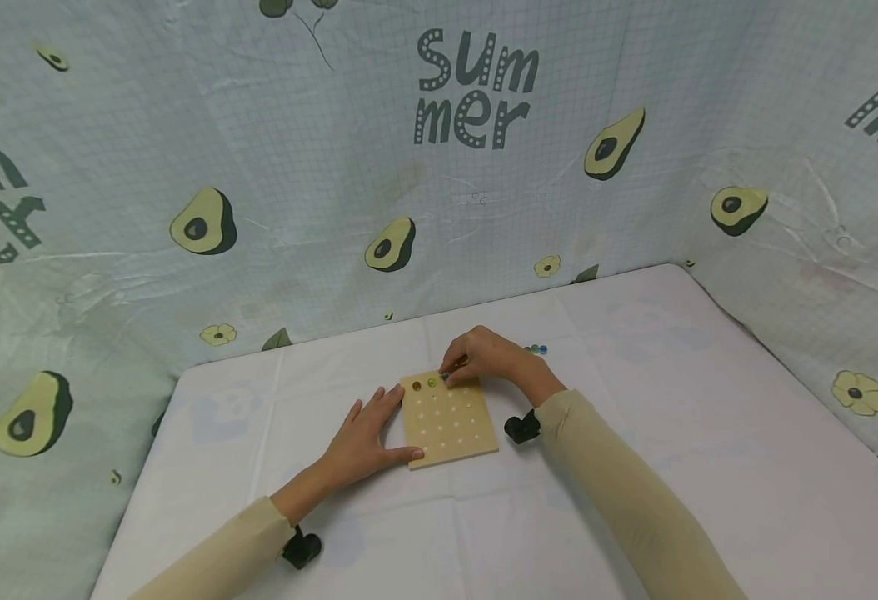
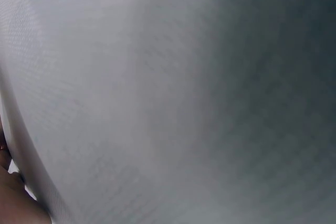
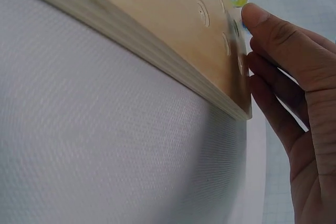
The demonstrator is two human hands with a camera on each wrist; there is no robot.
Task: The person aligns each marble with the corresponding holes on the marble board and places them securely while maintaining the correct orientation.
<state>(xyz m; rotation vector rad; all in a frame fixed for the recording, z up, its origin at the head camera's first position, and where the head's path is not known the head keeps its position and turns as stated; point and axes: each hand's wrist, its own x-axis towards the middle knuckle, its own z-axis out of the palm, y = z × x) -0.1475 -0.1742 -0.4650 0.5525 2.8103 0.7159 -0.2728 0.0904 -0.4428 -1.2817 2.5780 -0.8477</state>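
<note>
Fingers of my right hand (image 1: 480, 354) bent, thumb and forefinger pinched on a blue marble (image 1: 445, 376) at the far row of the board (image 1: 431, 422). Gap between the tips: about the marble's own width. Right-wrist view shows only a sliver of blue past the thumb, so cannot tell whether it sits in its pit or hangs just above. Other fingers curl close by the board's edge; contact uncertain.

Main hazard, my judgement: smooth ball, small contact. Released off-centre, it would probably ride over the shallow lip and roll. Second hazard: my thumb works right beside the yellow marble (image 1: 432, 382); a sideways nudge could unseat it and send it against the brown marble (image 1: 416, 386), next along the row.

Left hand (image 1: 364, 442): fingers long and spread, gripping nothing. Fingertips at the board's left edge, thumb on its near left corner. Reads as a brace. Should that slacken, or my right hand push too hard, the board could skid on the cloth (image 1: 746, 433) and shake the marbles loose.

Board lies flat between my hands, slightly turned. Further out, the spare marbles (image 1: 543, 350) lie beyond my right wrist, partly hidden by it; count uncertain. A low sweep of that arm could scatter them. Left-wrist view: mostly blurred, little to be read there
</note>
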